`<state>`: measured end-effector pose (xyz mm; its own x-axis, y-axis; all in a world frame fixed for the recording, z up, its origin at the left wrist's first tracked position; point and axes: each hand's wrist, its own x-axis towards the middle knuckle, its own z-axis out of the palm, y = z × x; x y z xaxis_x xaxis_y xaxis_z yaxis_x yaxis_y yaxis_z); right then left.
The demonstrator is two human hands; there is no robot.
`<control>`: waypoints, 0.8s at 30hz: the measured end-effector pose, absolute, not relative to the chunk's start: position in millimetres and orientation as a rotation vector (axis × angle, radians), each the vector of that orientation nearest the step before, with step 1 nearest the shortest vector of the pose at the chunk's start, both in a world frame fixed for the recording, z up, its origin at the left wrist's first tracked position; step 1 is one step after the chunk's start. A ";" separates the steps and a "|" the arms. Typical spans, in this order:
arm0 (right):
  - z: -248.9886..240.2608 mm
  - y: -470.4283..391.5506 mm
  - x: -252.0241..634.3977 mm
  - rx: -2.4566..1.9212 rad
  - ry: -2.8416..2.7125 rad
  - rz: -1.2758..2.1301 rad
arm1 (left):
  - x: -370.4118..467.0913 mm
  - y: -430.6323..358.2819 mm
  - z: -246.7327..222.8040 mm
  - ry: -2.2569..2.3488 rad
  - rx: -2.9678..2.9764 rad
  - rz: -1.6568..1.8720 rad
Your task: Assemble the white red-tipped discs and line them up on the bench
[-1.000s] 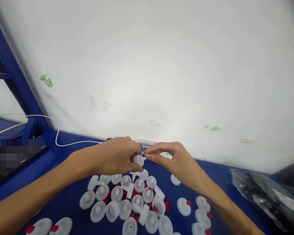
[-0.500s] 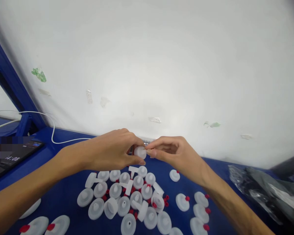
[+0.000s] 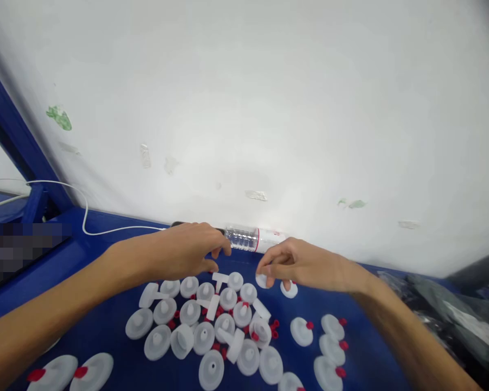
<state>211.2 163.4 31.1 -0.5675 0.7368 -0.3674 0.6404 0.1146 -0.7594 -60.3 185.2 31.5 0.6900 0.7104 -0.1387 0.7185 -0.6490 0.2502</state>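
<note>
My right hand (image 3: 297,264) pinches a small white plastic disc cap (image 3: 262,280) just above the blue table (image 3: 106,326); my left hand (image 3: 187,252), curled and seemingly empty, hovers over the heap of white caps (image 3: 212,326), keeping it within reach.

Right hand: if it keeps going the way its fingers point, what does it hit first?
The right hand points left and slightly down, pinching a white cap. First in line is probably the cluster of white caps beside it, though depth is unclear.
</note>
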 end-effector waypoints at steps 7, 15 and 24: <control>16.1 166.2 211.5 -1.575 -2.447 1.350 | -58.5 185.4 27.4 1.099 2.588 -0.156; 31.7 152.5 208.5 -1.781 -2.483 0.859 | -51.8 179.7 23.9 1.086 2.618 -0.151; 35.3 129.5 194.4 -1.897 -2.578 0.862 | -39.7 172.4 24.2 1.125 2.672 -0.265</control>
<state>194.4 129.5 35.3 -0.3350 0.8386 -0.4296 0.9283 0.2155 -0.3030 -39.7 172.4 24.2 0.6889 0.6791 -0.2532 0.7207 -0.6790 0.1398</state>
